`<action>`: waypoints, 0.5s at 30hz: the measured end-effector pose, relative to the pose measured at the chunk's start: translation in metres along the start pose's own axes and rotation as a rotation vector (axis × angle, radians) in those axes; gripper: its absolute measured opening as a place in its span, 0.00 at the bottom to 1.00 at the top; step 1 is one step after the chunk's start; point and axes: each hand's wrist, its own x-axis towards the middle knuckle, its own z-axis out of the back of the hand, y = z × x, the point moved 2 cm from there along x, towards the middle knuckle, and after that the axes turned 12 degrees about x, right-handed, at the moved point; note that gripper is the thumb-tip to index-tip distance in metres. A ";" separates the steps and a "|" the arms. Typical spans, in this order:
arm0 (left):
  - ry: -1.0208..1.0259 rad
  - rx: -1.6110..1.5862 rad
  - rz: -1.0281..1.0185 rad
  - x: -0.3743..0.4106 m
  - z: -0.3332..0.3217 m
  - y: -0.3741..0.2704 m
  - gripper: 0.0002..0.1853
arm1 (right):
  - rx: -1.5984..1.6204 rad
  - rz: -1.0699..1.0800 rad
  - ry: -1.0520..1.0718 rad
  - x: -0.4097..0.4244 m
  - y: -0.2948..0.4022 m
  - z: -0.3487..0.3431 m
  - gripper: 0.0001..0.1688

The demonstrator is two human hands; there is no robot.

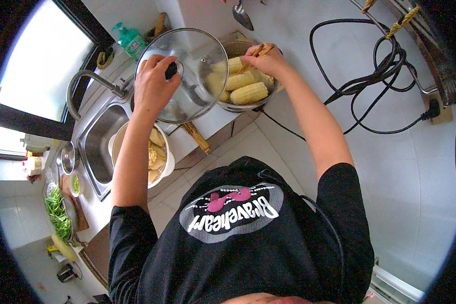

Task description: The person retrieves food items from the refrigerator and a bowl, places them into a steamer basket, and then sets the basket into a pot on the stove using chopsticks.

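Observation:
My left hand (pixel 157 83) grips the black knob of a clear glass lid (pixel 193 95), held tilted to the left of a metal pot (pixel 268 100) and overlapping its left edge. Inside the pot lie several pieces of yellow corn on the cob (pixel 249 94), some seen through the glass. Over the pot's far right side, my right hand (pixel 268 60) holds a pair of wooden chopsticks (pixel 257 51), their lower ends down among the corn. Whether the tips touch a cob cannot be told.
Left of the pot is a steel sink (pixel 102 142) with a curved faucet (pixel 89 75). A white basket (pixel 170 163) of pale yellow pieces stands below my left forearm. A straw brush (pixel 197 138) juts over the counter edge. Black cable (pixel 359 85) hangs at right; green vegetables (pixel 57 212) lie far left.

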 end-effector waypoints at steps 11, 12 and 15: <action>-0.009 0.003 -0.008 0.004 -0.001 -0.007 0.19 | 0.190 0.010 -0.070 -0.002 -0.020 -0.020 0.13; 0.001 -0.006 0.006 0.004 0.000 -0.009 0.18 | 0.184 -0.014 -0.035 0.000 -0.022 -0.019 0.14; 0.006 0.003 -0.010 0.005 0.002 -0.011 0.19 | 0.157 0.003 -0.043 -0.001 -0.022 -0.012 0.13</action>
